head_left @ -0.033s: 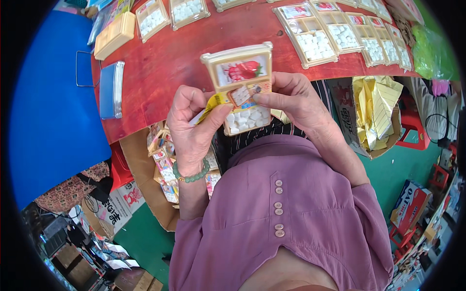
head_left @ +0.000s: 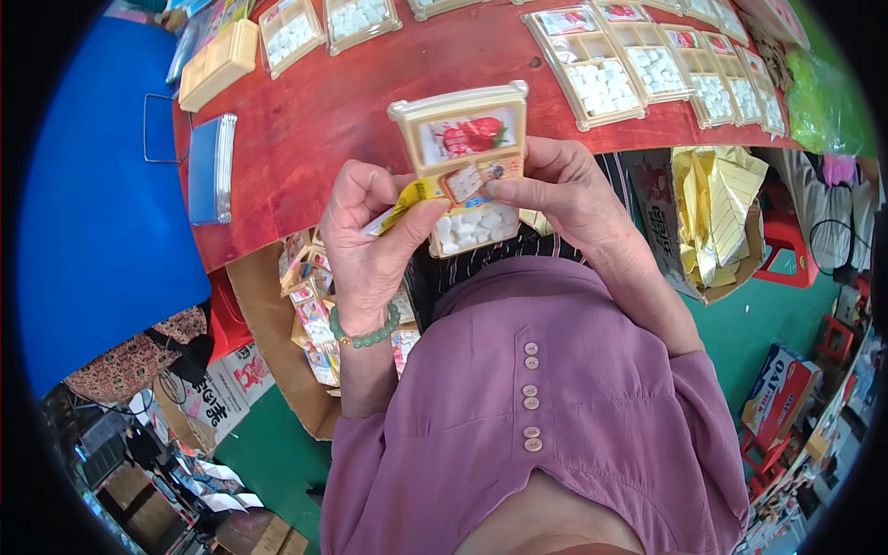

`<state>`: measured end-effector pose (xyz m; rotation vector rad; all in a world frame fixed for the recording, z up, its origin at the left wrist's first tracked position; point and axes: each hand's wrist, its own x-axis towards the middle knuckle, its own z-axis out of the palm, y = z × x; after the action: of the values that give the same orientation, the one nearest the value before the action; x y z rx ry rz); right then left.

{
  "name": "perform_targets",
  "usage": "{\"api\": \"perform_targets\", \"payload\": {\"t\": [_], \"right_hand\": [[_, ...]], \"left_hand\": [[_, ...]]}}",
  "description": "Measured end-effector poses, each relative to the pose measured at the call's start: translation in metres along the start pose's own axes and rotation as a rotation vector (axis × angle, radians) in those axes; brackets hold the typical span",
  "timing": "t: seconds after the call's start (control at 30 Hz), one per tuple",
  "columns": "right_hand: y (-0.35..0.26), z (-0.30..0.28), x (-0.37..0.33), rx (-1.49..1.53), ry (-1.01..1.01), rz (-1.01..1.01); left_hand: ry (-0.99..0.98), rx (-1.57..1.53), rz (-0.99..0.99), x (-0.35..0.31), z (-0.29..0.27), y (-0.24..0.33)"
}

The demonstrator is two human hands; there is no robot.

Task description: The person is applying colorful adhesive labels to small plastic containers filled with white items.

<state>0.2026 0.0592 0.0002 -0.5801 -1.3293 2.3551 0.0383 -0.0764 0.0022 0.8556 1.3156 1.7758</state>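
A beige plastic tray (head_left: 513, 153) with a clear cover is held up in front of me, tilted. Behind its cover lie a strawberry-printed sachet (head_left: 470, 137) at the top and small white pieces (head_left: 476, 227) at the bottom. A printed yellow paper band (head_left: 470, 182) crosses the tray's middle, its left end sticking out. My left hand (head_left: 375, 222) pinches that band at the tray's left side, thumb on top. My right hand (head_left: 560, 185) grips the tray's right edge, its thumb pressing on the band. Fingers behind the tray are hidden.
Similar filled trays (head_left: 601, 88) line the far side of the red table (head_left: 314, 139). Stacked empty trays (head_left: 220, 69) and a blue stack of flat sheets (head_left: 213, 171) sit at the left. Below are a cardboard box (head_left: 268, 333) of banded trays and a box of yellow paper (head_left: 717, 213).
The tray, with the band on it, has shifted slightly to the right. Both hands keep their hold, and the left thumb has moved slightly right with it.
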Motion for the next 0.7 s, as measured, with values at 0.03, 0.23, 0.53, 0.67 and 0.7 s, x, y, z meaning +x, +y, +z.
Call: {"api": "perform_targets", "payload": {"t": [0.03, 0.23, 0.53, 0.67, 0.7], "right_hand": [[0.000, -0.001, -0.001, 0.017, -0.028, -0.014], [0.006, -0.012, -0.012, 0.025, -0.027, 0.012], [0.014, -0.033, -0.026, 0.083, -0.128, 0.051], [0.019, -0.038, -0.028, 0.023, -0.204, -0.046], [0.020, -0.038, -0.029, -0.004, -0.218, -0.075]], "left_hand": [[-0.009, 0.004, -0.002, 0.000, 0.002, -0.001], [-0.056, 0.021, -0.108, -0.001, 0.007, -0.007], [-0.238, -0.162, -0.218, -0.003, -0.001, -0.015], [-0.327, -0.174, -0.132, 0.000, 0.002, -0.024], [-0.349, -0.146, -0.120, 0.001, 0.003, -0.025]]}}
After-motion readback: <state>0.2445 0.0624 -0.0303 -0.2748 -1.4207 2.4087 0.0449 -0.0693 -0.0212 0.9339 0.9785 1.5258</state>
